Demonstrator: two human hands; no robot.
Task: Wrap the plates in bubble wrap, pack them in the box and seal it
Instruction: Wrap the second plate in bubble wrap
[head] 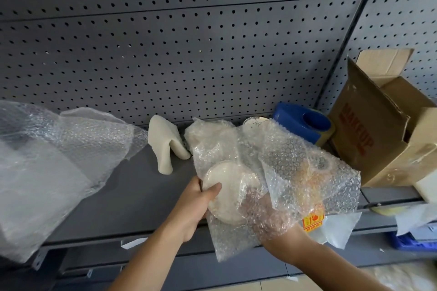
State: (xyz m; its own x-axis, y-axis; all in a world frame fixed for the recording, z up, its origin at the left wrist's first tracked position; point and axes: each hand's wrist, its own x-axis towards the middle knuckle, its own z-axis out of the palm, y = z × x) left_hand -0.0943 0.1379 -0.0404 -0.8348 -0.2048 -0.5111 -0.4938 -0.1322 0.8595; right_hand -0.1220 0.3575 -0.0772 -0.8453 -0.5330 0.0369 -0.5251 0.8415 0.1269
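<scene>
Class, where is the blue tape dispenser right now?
In the head view, the blue tape dispenser sits at the back right of the shelf, just left of the cardboard box and behind the bubble wrap.

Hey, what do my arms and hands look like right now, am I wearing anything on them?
Both forearms are bare: no sleeves, gloves or watch show. The left hand has no ring in view. The right hand is mostly veiled by bubble wrap, so rings there cannot be told.
</scene>
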